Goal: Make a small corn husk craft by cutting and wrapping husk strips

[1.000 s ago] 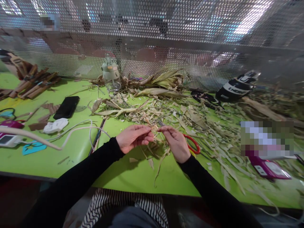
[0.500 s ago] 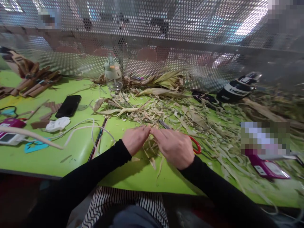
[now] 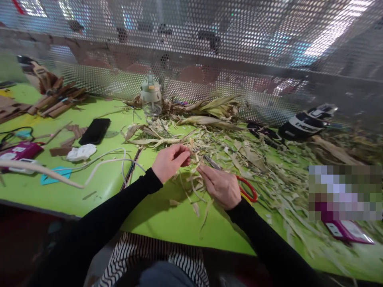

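Above the green table, my left hand is raised with its fingers curled and the thumb against them. Whatever it may hold is too small to make out. My right hand is lower and to the right, its fingers pressed together at a thin pale husk strip that hangs in a curl beneath the fingertips. A small gap separates the two hands. Partly hidden behind my right hand lie scissors with red handles, their blades pointing away. Shredded dry husk is scattered in front of both hands.
A clear bottle and whole husks stand before a perforated metal screen. A black bottle is at right. Leftward are a phone, crumpled tissue, a white cable and brown bundles. A purple power strip lies right.
My hands, which met at the fingertips, have come apart. The left has risen and turned, while the right stays low by the scissors. The view has shifted slightly.
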{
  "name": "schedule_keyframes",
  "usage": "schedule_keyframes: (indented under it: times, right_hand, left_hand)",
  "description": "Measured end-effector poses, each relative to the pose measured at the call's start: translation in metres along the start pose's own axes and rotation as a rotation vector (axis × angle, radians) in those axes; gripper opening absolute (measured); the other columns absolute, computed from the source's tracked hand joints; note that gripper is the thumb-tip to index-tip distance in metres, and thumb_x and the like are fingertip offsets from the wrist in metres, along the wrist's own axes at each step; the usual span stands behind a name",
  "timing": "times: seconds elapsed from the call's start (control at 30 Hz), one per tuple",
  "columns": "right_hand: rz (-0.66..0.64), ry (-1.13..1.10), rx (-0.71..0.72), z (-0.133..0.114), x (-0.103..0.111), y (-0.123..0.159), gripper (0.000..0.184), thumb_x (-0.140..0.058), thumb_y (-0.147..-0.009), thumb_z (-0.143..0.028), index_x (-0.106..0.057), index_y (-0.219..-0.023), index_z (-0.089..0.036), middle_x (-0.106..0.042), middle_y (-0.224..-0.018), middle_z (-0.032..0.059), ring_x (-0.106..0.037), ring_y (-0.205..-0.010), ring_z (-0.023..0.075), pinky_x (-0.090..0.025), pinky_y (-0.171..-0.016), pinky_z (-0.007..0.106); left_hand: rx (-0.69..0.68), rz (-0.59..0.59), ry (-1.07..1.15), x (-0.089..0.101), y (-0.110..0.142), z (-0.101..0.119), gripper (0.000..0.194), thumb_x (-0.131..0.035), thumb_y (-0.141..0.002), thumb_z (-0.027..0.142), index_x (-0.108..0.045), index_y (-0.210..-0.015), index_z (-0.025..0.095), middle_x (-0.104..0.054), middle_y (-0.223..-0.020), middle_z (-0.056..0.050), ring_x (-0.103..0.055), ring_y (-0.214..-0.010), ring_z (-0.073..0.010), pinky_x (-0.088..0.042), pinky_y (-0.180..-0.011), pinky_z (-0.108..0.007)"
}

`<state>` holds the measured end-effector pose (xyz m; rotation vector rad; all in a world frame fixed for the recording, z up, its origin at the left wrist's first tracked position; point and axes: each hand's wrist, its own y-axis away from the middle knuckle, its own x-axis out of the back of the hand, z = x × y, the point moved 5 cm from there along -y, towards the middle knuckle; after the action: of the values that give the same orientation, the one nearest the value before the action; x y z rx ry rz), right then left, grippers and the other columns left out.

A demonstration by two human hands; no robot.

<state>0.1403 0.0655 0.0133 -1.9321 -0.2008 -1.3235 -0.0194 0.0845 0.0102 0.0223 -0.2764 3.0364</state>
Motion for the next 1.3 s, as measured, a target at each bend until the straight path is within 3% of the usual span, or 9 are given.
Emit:
schedule_keyframes:
  times: [0.13, 0.23, 0.47, 0.6, 0.7, 0.8, 0.87, 1.03, 1.3]
  right_hand:
    - [0.052, 0.171, 0.119, -0.017, 0.001, 0.007, 0.021, -0.049, -0.091, -0.023, -0.069, -0.088, -0.015, -0.069, -0.064, 0.0028, -0.054, -0.046, 0.0097, -0.036, -0.043, 0.022]
    - [0.084, 0.227, 0.131, -0.021, 0.011, 0.002, 0.022, -0.047, -0.092, -0.022, -0.068, -0.089, -0.015, -0.068, -0.064, 0.0020, -0.052, -0.046, 0.0084, -0.036, -0.044, 0.022]
    - [-0.085, 0.299, 0.116, -0.030, 0.021, -0.022, 0.029, -0.038, -0.095, -0.021, -0.065, -0.083, -0.017, -0.059, -0.055, -0.0008, -0.044, -0.044, 0.0083, -0.026, -0.046, 0.023]
    - [-0.362, -0.008, -0.038, -0.008, 0.017, -0.046, 0.032, -0.042, -0.093, -0.031, -0.065, -0.076, -0.018, -0.063, -0.063, -0.0008, -0.049, -0.050, 0.0088, -0.029, -0.049, 0.022]
    - [-0.564, -0.402, -0.111, 0.010, 0.012, -0.050, 0.033, -0.045, -0.091, -0.038, -0.066, -0.075, -0.018, -0.063, -0.066, -0.0015, -0.052, -0.054, 0.0089, -0.036, -0.053, 0.021]
    - [-0.448, -0.511, -0.259, 0.023, 0.008, -0.039, 0.042, -0.040, -0.091, -0.048, -0.066, -0.079, -0.017, -0.061, -0.059, -0.0017, -0.045, -0.043, 0.0085, -0.032, -0.044, 0.022]
    - [-0.226, -0.450, -0.265, 0.022, 0.006, -0.027, 0.038, -0.041, -0.091, -0.045, -0.068, -0.087, -0.018, -0.067, -0.072, 0.0014, -0.053, -0.051, 0.0101, -0.037, -0.046, 0.022]
    - [0.086, 0.020, -0.023, -0.002, -0.003, -0.001, 0.028, -0.046, -0.092, -0.031, -0.070, -0.091, -0.017, -0.071, -0.072, 0.0041, -0.058, -0.054, 0.0111, -0.039, -0.049, 0.023]
    - [0.201, 0.261, 0.071, 0.000, -0.003, 0.001, 0.023, -0.051, -0.090, -0.028, -0.066, -0.077, -0.015, -0.068, -0.062, 0.0007, -0.053, -0.046, 0.0074, -0.034, -0.045, 0.021]
  left_hand:
    - [-0.152, 0.043, -0.564, 0.001, 0.002, 0.006, 0.022, -0.046, -0.086, 0.034, -0.057, -0.081, 0.016, -0.064, -0.068, -0.002, -0.057, -0.060, -0.0128, -0.044, -0.062, -0.025]
    - [-0.258, -0.037, -0.926, -0.009, 0.005, 0.005, 0.027, -0.038, -0.091, 0.032, -0.058, -0.085, 0.015, -0.064, -0.072, -0.005, -0.056, -0.060, -0.0148, -0.039, -0.056, -0.026]
    - [-0.342, -0.304, -1.275, -0.027, 0.015, -0.003, 0.027, -0.033, -0.092, 0.019, -0.059, -0.095, 0.013, -0.066, -0.074, -0.009, -0.059, -0.056, -0.0174, -0.034, -0.046, -0.025]
    - [-0.416, -0.516, -1.032, -0.028, 0.016, 0.001, 0.023, -0.042, -0.090, 0.021, -0.064, -0.090, 0.014, -0.069, -0.078, -0.009, -0.061, -0.060, -0.0168, -0.042, -0.052, -0.027]
    - [-0.317, -0.493, -0.466, -0.022, 0.012, 0.008, 0.017, -0.052, -0.086, 0.027, -0.064, -0.087, 0.016, -0.070, -0.080, -0.006, -0.064, -0.068, -0.0144, -0.049, -0.065, -0.027]
    - [-0.009, -0.265, 0.169, -0.013, 0.003, 0.000, 0.021, -0.058, -0.082, 0.034, -0.060, -0.084, 0.014, -0.068, -0.072, -0.003, -0.064, -0.064, -0.0114, -0.052, -0.067, -0.026]
    - [0.160, -0.084, 0.368, -0.010, 0.000, -0.010, 0.022, -0.064, -0.077, 0.034, -0.057, -0.080, 0.013, -0.066, -0.068, -0.001, -0.063, -0.060, -0.0097, -0.052, -0.064, -0.024]
    - [0.383, 0.037, 0.299, -0.012, -0.002, -0.026, 0.011, -0.057, -0.082, 0.018, -0.053, -0.075, 0.012, -0.062, -0.062, 0.001, -0.059, -0.052, -0.0062, -0.049, -0.056, -0.020]
    - [0.356, -0.001, 0.176, -0.017, 0.002, -0.035, 0.008, -0.054, -0.081, 0.015, -0.046, -0.084, 0.016, -0.061, -0.060, 0.003, -0.061, -0.053, -0.0086, -0.048, -0.051, -0.018]
